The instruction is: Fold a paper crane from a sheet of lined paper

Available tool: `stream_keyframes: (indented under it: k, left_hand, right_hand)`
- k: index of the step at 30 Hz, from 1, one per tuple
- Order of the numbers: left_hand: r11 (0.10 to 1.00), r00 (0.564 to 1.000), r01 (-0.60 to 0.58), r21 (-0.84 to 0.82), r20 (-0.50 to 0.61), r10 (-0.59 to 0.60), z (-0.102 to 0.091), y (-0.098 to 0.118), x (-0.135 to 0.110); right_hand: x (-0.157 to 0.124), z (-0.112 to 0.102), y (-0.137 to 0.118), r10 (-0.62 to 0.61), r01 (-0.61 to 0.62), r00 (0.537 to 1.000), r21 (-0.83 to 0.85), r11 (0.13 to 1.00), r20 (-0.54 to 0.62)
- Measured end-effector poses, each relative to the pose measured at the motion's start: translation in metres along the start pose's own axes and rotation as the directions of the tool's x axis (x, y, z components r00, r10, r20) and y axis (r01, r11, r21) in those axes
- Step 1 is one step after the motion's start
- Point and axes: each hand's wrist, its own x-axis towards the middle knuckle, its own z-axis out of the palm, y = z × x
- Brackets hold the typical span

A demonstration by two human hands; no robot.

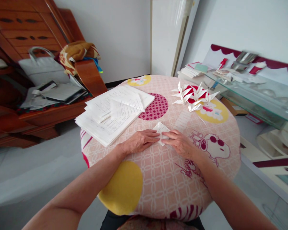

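- Folded paper [161, 131] is laid flat near the middle of the desk [158, 179].
- It is pressed down by the left hand [140, 141] and right hand [180, 143], fingers [151, 134] outstretched, not clenched.
- Printed sheets [110, 118] are stacked at the left edge; white folded shapes [194, 95] are gathered at the far right edge.

round table [163, 179] (pink, cartoon-printed top) | paper stack [110, 115] left | folded paper shapes [194, 95] far right | small paper [161, 129] near centre

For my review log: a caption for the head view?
Left hand and right hand press a folded paper on the round table, printed sheets left, origami figures beyond.
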Motion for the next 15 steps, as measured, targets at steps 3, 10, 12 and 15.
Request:
stream_keyframes:
  k: [3,10,12,15]
  left_hand:
    - [1.0,0.999,0.018,-0.01,-0.032,-0.018,0.001,0.0,-0.001]
    - [0.995,0.999,0.024,0.092,0.043,-0.028,0.001,0.01,0.005]
    - [0.99,0.997,0.038,0.137,0.063,-0.047,0.003,0.01,0.006]
    - [0.975,0.991,0.11,0.196,0.055,-0.123,0.004,0.007,0.008]
  right_hand:
    - [-0.005,0.005,-0.002,0.023,-0.022,0.999,0.009,1.0,-0.034]
    - [-0.01,0.013,-0.005,0.059,-0.057,0.996,0.038,0.998,-0.072]
    - [-0.01,0.013,-0.005,0.055,-0.052,0.996,0.047,0.998,-0.075]
    - [-0.01,0.014,-0.005,0.072,-0.068,0.994,0.053,0.996,-0.077]
